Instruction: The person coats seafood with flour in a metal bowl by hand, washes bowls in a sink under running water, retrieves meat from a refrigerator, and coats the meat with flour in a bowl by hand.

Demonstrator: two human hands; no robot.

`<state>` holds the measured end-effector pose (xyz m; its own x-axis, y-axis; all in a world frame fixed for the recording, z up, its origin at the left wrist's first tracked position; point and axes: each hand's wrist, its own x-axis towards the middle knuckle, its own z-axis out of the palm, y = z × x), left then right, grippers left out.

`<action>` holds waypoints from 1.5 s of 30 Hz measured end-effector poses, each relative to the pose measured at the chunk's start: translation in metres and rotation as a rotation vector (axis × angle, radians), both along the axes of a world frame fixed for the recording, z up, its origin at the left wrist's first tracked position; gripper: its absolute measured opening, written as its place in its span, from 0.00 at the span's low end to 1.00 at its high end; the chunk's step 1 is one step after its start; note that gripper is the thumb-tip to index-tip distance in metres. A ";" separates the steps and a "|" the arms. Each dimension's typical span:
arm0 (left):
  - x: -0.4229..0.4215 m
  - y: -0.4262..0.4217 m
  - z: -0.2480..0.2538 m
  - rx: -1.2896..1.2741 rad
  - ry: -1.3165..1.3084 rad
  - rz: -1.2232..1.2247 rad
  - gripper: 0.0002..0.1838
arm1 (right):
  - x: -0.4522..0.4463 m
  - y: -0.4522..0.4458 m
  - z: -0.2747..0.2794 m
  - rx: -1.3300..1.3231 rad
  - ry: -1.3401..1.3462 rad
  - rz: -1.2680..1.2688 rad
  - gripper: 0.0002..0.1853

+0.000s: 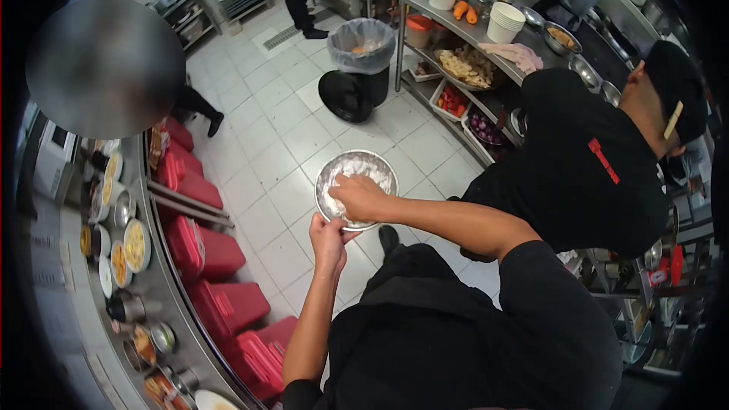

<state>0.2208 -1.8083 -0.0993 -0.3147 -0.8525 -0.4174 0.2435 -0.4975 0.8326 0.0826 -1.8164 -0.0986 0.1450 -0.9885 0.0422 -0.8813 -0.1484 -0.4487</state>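
A round metal bowl [394, 175] is held above the tiled floor in front of my body. White, flour-like powder [351, 164] coats its inside, with paler lumps in it. My left hand [329, 240] grips the near left rim, its thumb against the outer wall. Inside the bowl, my right hand [360, 197] reaches down into the powder with its fingers curled together. The fingertips are partly hidden, so what they hold cannot be made out.
Close on my right stands a person in black [585, 159]. Red lidded bins [199, 247] line the left counter [163, 281], which bears several dishes. Ahead are a lined trash bin [361, 45], a black lid [345, 96] and a shelf unit [486, 30] with food and tubs.
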 end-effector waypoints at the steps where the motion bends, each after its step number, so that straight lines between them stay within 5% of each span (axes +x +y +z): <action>1: -0.013 -0.018 0.007 -0.016 0.014 -0.024 0.07 | -0.009 -0.010 0.017 -0.008 0.027 0.001 0.23; 6: -0.049 -0.093 0.019 -0.103 -0.033 -0.070 0.07 | -0.068 -0.073 0.050 -0.039 -0.055 -0.152 0.37; 16: -0.123 -0.192 0.021 -0.009 -0.067 -0.177 0.11 | -0.135 -0.188 0.010 -0.019 -0.064 0.002 0.17; 21: -0.178 -0.257 0.022 -0.091 -0.069 -0.190 0.08 | -0.188 -0.217 0.069 0.218 -0.116 -0.302 0.35; 27: -0.249 -0.308 0.009 -0.264 -0.012 -0.449 0.08 | -0.236 -0.263 0.022 0.123 -0.649 -1.131 0.37; 32: -0.314 -0.335 0.012 -0.132 0.022 -0.723 0.08 | -0.279 -0.265 0.005 -0.112 -0.618 -1.301 0.30; 39: -0.408 -0.366 0.010 -0.005 0.035 -0.897 0.09 | -0.366 -0.254 0.025 -0.042 -0.174 -1.007 0.27; 45: -0.453 -0.362 0.016 -0.063 0.026 -0.947 0.09 | -0.430 -0.257 0.021 0.071 -0.519 -1.275 0.27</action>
<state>-0.2320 -2.1702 -0.0831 -0.8955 -0.2584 -0.3622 -0.2193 -0.4519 0.8647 -0.3472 -2.0731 -0.0771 -0.8710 -0.4268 -0.2435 -0.1196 0.6648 -0.7374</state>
